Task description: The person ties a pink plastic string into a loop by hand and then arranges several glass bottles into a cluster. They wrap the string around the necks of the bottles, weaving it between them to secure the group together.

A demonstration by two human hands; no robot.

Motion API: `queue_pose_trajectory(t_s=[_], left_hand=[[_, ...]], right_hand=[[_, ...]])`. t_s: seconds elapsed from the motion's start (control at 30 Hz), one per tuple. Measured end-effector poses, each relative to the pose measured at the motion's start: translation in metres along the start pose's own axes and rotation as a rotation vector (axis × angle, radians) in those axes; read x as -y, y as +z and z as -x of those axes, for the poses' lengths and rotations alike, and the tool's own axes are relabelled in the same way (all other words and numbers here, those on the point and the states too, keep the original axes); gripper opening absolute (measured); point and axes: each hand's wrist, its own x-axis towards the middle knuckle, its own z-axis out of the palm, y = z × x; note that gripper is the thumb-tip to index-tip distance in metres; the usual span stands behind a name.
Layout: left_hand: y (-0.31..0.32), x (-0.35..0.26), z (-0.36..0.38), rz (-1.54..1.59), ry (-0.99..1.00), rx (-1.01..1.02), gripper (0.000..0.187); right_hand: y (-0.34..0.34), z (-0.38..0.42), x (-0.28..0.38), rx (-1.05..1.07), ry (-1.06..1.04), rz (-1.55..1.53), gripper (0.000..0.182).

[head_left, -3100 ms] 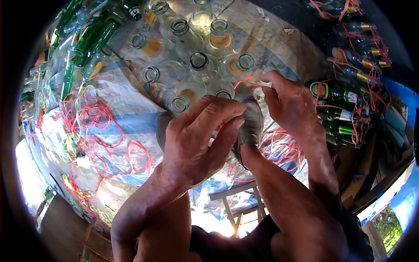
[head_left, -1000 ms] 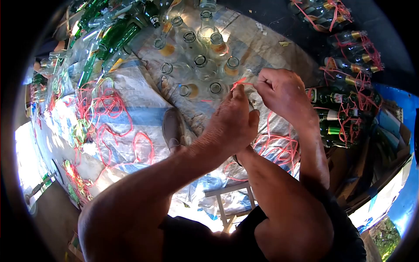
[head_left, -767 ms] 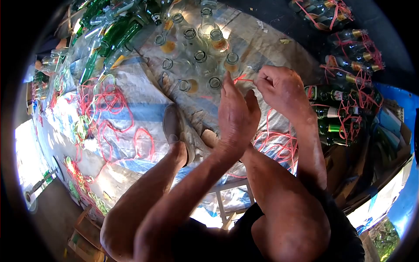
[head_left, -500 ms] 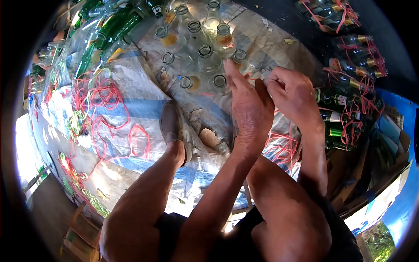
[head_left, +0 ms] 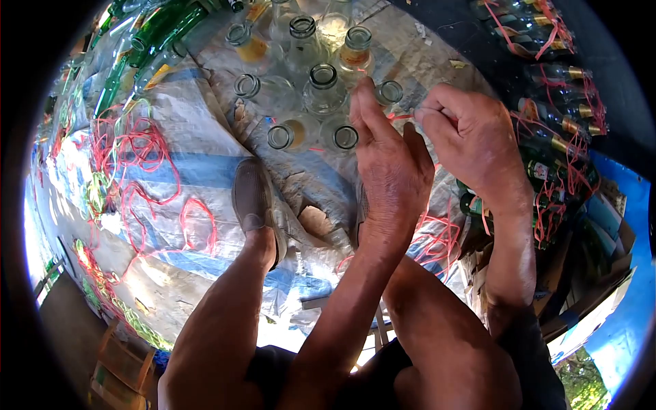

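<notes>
A cluster of clear glass bottles (head_left: 322,96) stands upright on the ground sheet, mouths up, some with orange-yellow labels. Bits of red plastic string (head_left: 400,117) show low among them and stretch between my hands. My right hand (head_left: 482,140) is closed in a pinch on this string, to the right of the cluster. Beside the nearest bottles, my left hand (head_left: 393,160) has its fingers stretched forward and its thumb apart. Its fingertips lie close to the bottle at the right edge (head_left: 389,93); whether they touch glass or string is hidden.
Loose green bottles (head_left: 164,34) lie in a pile at upper left. Tangled red string (head_left: 140,147) spreads over the worn sheet (head_left: 212,130). Bundles of bottles tied with red string (head_left: 560,102) lie at right, above cardboard (head_left: 608,225). My shod foot (head_left: 251,195) rests before the cluster.
The view has shifted, so bottles and foot appear further left. My right hand has drawn a little to the right, away from the left, still pinching the string. The left hand stays beside the bottles.
</notes>
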Motion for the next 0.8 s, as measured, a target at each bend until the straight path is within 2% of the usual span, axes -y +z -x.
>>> queue_pose_trajectory(t_s=[0.17,0.37,0.4,0.47,0.53,0.8], left_hand=[[0.006,0.001,-0.003,0.005,-0.029,-0.044,0.071],[0.012,0.006,-0.002,0.064,-0.062,-0.055,0.07],[0.012,0.006,-0.003,0.077,-0.08,-0.049,0.07],[0.011,0.007,-0.002,0.074,-0.107,-0.004,0.087],[0.012,0.009,-0.002,0.059,-0.117,0.017,0.095],[0.017,0.017,0.001,-0.092,-0.079,0.048,0.084]], right_hand=[[0.002,-0.008,0.004,0.028,0.051,-0.061,0.009],[0.003,-0.01,0.014,0.027,0.008,-0.024,0.011],[0.004,-0.01,0.015,0.024,-0.035,0.003,0.011],[0.004,-0.01,0.016,0.018,-0.121,0.058,0.011],[0.002,-0.014,0.018,0.023,-0.204,0.148,0.012],[0.0,-0.029,0.031,0.058,-0.411,0.304,0.016]])
